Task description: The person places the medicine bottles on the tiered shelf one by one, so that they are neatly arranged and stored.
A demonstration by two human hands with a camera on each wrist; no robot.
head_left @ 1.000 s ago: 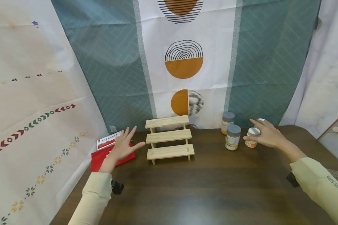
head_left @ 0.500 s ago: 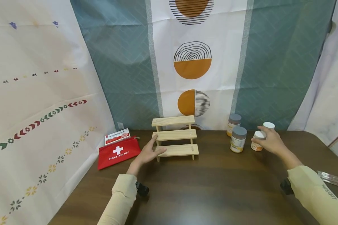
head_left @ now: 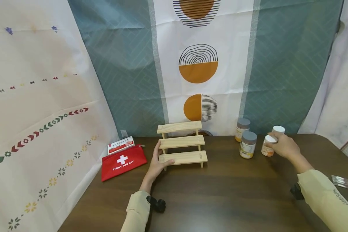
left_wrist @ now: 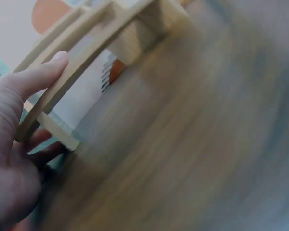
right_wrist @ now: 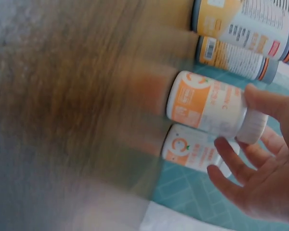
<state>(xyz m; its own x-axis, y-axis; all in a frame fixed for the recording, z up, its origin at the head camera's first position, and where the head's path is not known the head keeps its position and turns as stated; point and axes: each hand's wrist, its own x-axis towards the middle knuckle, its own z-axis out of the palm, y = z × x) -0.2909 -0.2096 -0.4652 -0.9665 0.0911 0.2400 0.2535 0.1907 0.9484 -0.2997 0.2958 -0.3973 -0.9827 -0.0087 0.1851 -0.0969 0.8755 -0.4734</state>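
My left hand (head_left: 154, 168) grips the left end of a three-tier wooden display shelf (head_left: 183, 158). In the left wrist view the thumb lies over the edge of the shelf board (left_wrist: 86, 57), and the other fingers are curled behind it. On the right, my right hand (head_left: 288, 148) has thumb and fingers round the neck of the front white-capped vitamin C bottle (right_wrist: 207, 103), which stands upright on the table. A second white-capped bottle (right_wrist: 195, 148) stands right behind it, close to the lower fingers of that hand (right_wrist: 272, 178).
Two larger grey-capped bottles (head_left: 247, 149) stand left of the white-capped pair. Left of the shelf lie a red first aid kit pouch (head_left: 124, 162) and a white-and-red medicine box (head_left: 120, 145). Thin metallic strips (head_left: 345, 182) lie at the table's right edge. A curtain (head_left: 127, 80) hangs behind.
My left hand has moved right from above the red pouch to the shelf and taken hold of its left end. The right hand has lowered and closed round the front white-capped bottle.
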